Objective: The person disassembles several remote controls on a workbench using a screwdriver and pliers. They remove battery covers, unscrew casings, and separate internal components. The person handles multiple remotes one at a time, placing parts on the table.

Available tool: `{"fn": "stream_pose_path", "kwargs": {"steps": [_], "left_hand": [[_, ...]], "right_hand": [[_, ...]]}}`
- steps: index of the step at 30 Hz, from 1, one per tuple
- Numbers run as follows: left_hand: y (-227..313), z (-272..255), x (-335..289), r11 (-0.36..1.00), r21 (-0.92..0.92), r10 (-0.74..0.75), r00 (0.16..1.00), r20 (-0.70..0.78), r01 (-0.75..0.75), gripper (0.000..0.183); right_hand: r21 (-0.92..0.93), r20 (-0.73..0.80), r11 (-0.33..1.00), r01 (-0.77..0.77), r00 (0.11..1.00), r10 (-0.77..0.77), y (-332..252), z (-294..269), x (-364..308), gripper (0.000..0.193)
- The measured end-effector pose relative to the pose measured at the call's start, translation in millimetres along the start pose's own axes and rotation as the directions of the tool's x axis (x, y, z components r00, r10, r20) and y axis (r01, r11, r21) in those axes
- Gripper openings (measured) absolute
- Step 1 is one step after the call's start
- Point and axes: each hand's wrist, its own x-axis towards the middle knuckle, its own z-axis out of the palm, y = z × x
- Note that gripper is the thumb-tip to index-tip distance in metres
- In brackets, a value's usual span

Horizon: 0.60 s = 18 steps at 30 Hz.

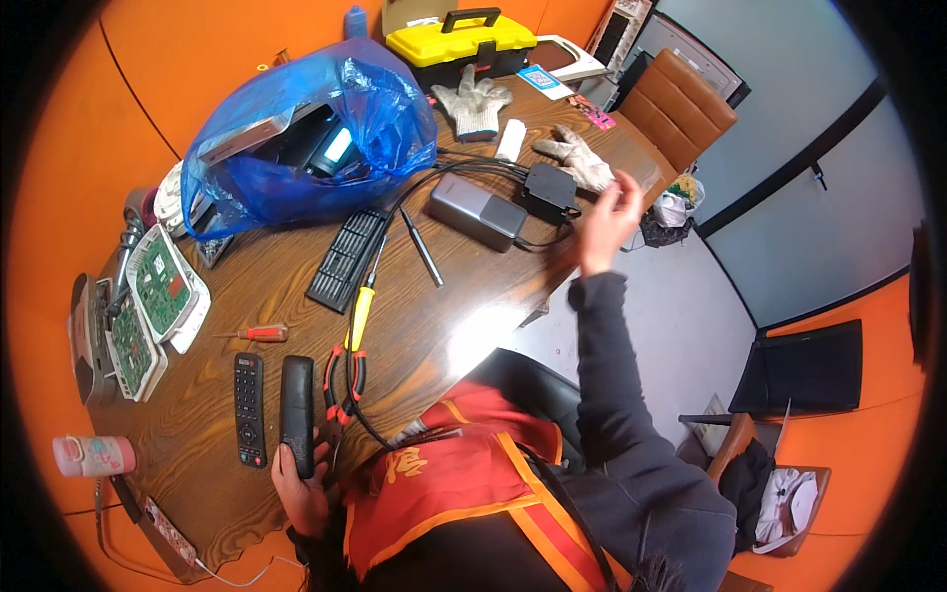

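Observation:
My left hand (300, 485) grips the near end of a black remote-control back shell (297, 400), which rests on the wooden table (464, 326). A second black remote (249, 407) with buttons lies just left of it. Red-handled pliers (340, 385) and a yellow-handled soldering iron (361, 314) lie to the right of the shell. My right hand (607, 225) is raised and blurred above the table's right edge, fingers apart, holding nothing I can see. It is near a black power adapter (550, 187) and a grey box (477, 212).
A blue plastic bag (316, 138) of devices sits at the back, a yellow toolbox (460, 43) behind it. Work gloves (473, 104), a black bit tray (345, 259), a small red screwdriver (258, 333), circuit boards (158, 291) and a pink cup (94, 455) lie around. Brown chair (681, 104) at right.

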Motion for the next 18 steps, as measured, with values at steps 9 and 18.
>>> {"fn": "stream_pose_path", "kwargs": {"steps": [9, 18], "left_hand": [[-1.3, 12.5, 1.7, 0.866, 0.493, 0.143, 0.986, -0.084, -0.084, 0.024], [37.7, 29.1, -27.7, 0.126, 0.965, 0.439, 0.885, 0.154, -0.230, 0.031]], "right_hand": [[0.175, 0.428, 0.569, -0.803, 0.583, 0.691, 109.5, 2.1, 72.4, 0.021], [0.628, 0.256, 0.749, -0.212, 0.965, 0.060, -80.4, 12.4, 23.6, 0.011]]}}
